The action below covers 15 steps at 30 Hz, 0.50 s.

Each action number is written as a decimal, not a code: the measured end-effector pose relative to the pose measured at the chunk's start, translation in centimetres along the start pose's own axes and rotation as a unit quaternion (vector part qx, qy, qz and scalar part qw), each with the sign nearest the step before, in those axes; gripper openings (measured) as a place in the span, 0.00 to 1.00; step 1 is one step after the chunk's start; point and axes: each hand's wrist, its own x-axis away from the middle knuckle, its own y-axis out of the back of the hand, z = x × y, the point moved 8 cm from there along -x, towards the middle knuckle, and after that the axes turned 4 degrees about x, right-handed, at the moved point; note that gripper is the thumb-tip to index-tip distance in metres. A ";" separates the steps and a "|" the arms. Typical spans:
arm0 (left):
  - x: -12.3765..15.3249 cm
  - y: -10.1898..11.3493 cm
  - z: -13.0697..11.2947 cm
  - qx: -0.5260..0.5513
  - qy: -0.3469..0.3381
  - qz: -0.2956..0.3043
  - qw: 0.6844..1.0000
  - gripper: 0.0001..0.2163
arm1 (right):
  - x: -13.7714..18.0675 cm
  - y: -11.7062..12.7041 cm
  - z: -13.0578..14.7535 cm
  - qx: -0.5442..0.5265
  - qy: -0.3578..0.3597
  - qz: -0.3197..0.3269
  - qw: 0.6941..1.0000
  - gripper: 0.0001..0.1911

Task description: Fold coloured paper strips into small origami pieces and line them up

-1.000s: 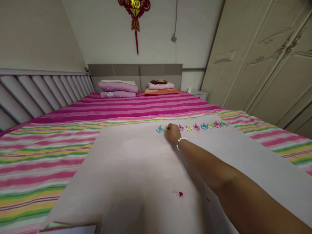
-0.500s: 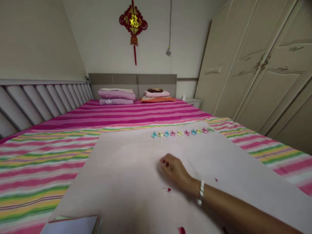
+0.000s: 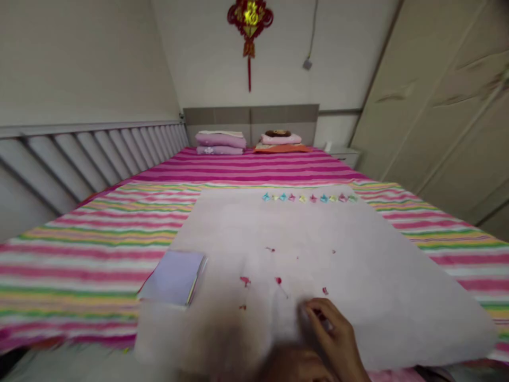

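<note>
My right hand (image 3: 332, 331) is low over the white sheet (image 3: 226, 223), fingers curled inward and thumb close to them. Whatever may be inside them is too small and shaded to name. At the bottom edge, a blurred part of my left hand (image 3: 296, 365) shows beside it, its fingers not readable. Several small red bits lie on the sheet beyond my hands: a round red piece with a thin stem (image 3: 279, 280), a flat red scrap (image 3: 245, 280) and a small red piece (image 3: 325, 291) nearest my right hand.
A row of small folded-paper shapes (image 3: 303, 199) lines the sheet's far edge. On the left rests a stack of paper squares (image 3: 173, 277). The sheet lies on a striped bedspread (image 3: 99, 260). Folded bedding (image 3: 220, 140) sits by the headboard (image 3: 222, 116).
My right hand has drawn back toward me from mid-sheet, its fingers still curled. The blurred left hand has come in at the bottom. The view has shifted, showing more of the near sheet and the paper stack.
</note>
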 end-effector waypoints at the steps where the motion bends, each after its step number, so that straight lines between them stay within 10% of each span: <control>1: 0.9 1.5 -0.1 -0.008 0.010 -0.021 1.000 0.06 | 0.7 0.5 -0.4 0.000 -0.014 -0.006 1.000 0.11; 8: 9.8 19.6 -1.9 -0.193 0.063 -0.368 0.907 0.08 | 5.4 1.1 -1.8 -0.016 -0.066 0.008 0.998 0.14; 15: 15.0 29.0 -0.2 -0.263 0.127 -0.457 0.840 0.16 | 8.5 -2.0 -1.1 -0.059 -0.088 0.081 0.991 0.14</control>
